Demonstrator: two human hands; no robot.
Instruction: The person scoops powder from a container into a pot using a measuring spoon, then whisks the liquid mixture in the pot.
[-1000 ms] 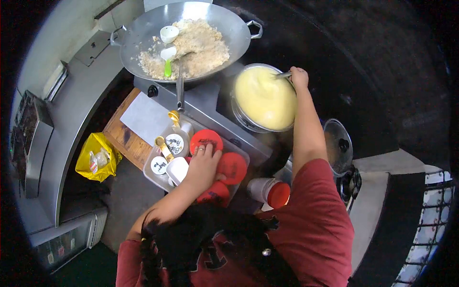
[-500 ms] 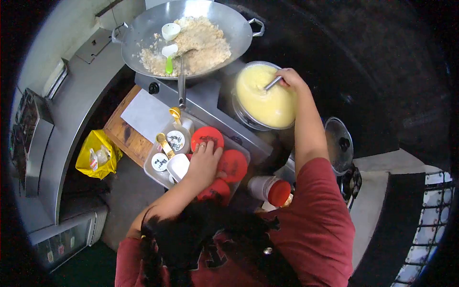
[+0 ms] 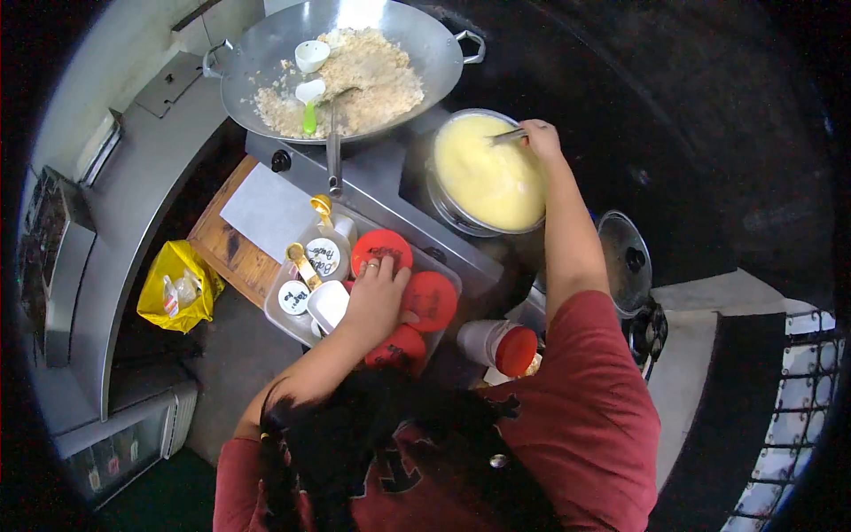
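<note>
My right hand point(image 3: 541, 139) is closed around the metal-handled utensil point(image 3: 509, 136), whose lower end is sunk in a thick, pale yellow mixture point(image 3: 483, 182), so its kind is hidden. The mixture fills a metal pot point(image 3: 448, 211) almost to the rim. My left hand point(image 3: 377, 300) lies over several red-lidded jars, fingers resting on one red lid point(image 3: 383, 246) and thumb near another red lid point(image 3: 431, 301). These jars stand in a clear plastic bin point(image 3: 282, 321) with white-lidded jars point(image 3: 323, 257), a white container point(image 3: 329, 304) and yellow measuring spoons point(image 3: 303, 263).
A wide wok point(image 3: 248, 84) at the back holds a crumbly, pale brown food point(image 3: 372, 75), a spatula point(image 3: 333, 160), a white cup point(image 3: 311, 56) and a green-handled scoop point(image 3: 309, 115). Another red-lidded jar point(image 3: 483, 343), a glass-lidded pot point(image 3: 625, 257) and a yellow bag point(image 3: 155, 297) stand around.
My right hand has moved the utensil up towards the pot's far rim, and its handle lies flatter. My left hand stays on the red lids. The view has shifted slightly.
</note>
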